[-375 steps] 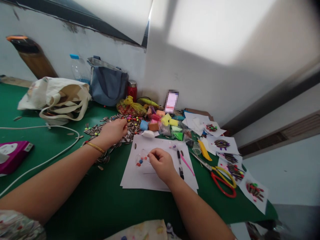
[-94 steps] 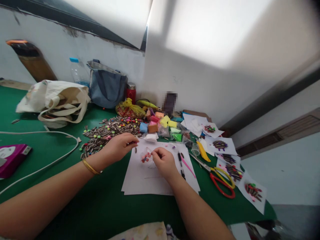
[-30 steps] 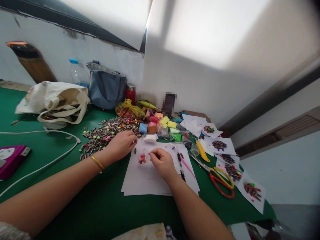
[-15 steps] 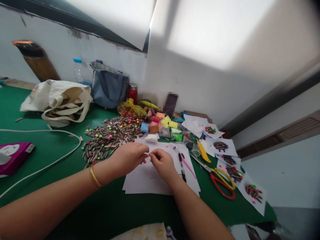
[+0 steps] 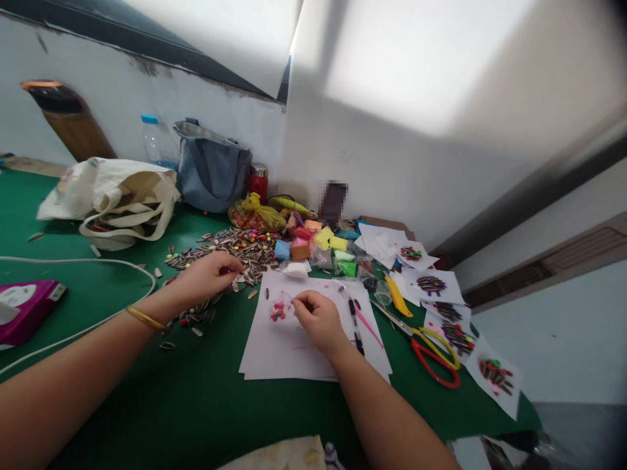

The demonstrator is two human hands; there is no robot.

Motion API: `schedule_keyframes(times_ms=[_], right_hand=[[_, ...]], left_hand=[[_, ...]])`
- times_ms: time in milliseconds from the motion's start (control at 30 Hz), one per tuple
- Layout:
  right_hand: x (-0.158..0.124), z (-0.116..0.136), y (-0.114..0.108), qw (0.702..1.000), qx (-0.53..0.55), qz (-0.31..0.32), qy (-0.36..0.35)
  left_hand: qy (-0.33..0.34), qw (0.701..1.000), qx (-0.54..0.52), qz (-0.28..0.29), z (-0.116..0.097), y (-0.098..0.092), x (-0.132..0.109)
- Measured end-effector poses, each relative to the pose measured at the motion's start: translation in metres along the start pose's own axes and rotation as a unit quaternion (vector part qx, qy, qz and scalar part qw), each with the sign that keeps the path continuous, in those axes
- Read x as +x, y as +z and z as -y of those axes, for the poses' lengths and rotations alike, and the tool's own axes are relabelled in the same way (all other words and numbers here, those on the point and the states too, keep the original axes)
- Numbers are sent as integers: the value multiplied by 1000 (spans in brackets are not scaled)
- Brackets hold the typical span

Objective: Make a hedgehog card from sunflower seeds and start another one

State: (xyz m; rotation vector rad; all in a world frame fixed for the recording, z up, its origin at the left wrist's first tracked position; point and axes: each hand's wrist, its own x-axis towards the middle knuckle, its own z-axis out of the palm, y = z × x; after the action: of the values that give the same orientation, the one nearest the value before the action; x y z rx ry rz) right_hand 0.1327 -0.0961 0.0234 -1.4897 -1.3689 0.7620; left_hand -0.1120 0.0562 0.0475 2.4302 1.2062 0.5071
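Note:
My left hand (image 5: 208, 279), a gold bangle on its wrist, is over the right side of a heap of striped sunflower seeds (image 5: 252, 251) mixed with small coloured balls. Its thumb and fingers are pinched together; what lies between them is too small to make out. Above the stack of white paper (image 5: 274, 356), my right hand (image 5: 319, 323) is closed in a pinch, its fingertips hiding whatever they hold. Just left of those fingertips, a small cluster of pink, red and orange bits (image 5: 277, 312) lies on the paper. One loose seed (image 5: 267, 294) is near the paper's left edge.
Coloured clay packs (image 5: 300, 251) sit behind the paper. To the right are a black pen (image 5: 356, 326), a pink stick (image 5: 369, 328), a yellow cutter (image 5: 399, 297), scissors (image 5: 435, 356) and several seed pictures (image 5: 496, 377). A white cable (image 5: 98, 259) curves at left.
My left hand has moved away from the right hand, leftward and up to the seed heap, uncovering the coloured cluster on the paper. My right hand has stayed nearly in place.

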Motion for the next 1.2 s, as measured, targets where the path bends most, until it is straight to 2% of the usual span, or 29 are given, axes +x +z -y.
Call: schedule_keyframes(times_ms=[100, 200, 300, 467, 600, 800, 900, 1033, 1100, 1200], right_hand=[[0, -1, 1, 1000, 2, 0, 3], [0, -1, 1, 1000, 0, 1, 1], [0, -1, 1, 1000, -7, -1, -6], [-1, -2, 1, 1000, -8, -2, -6], [0, -1, 1, 1000, -9, -2, -4], [0, -2, 1, 1000, -5, 3, -2], [0, -4, 1, 1000, -2, 4, -2], [0, -5, 2, 1000, -1, 1, -1], [0, -5, 2, 1000, -4, -1, -5], [1, -4, 2, 1000, -4, 3, -25]], left_hand=[[7, 987, 160, -34, 20, -10, 4], [-6, 973, 231, -2, 31, -14, 4], [7, 971, 237, 29, 32, -13, 2], [46, 958, 279, 42, 27, -10, 2], [52, 954, 295, 25, 27, -9, 2], [-4, 959, 282, -21, 20, -11, -1], [-45, 973, 228, -13, 15, -13, 1], [-76, 996, 39, 10, 7, -14, 6], [-80, 993, -81, 26, 0, -12, 6], [-94, 963, -242, 68, -17, -7, 1]])
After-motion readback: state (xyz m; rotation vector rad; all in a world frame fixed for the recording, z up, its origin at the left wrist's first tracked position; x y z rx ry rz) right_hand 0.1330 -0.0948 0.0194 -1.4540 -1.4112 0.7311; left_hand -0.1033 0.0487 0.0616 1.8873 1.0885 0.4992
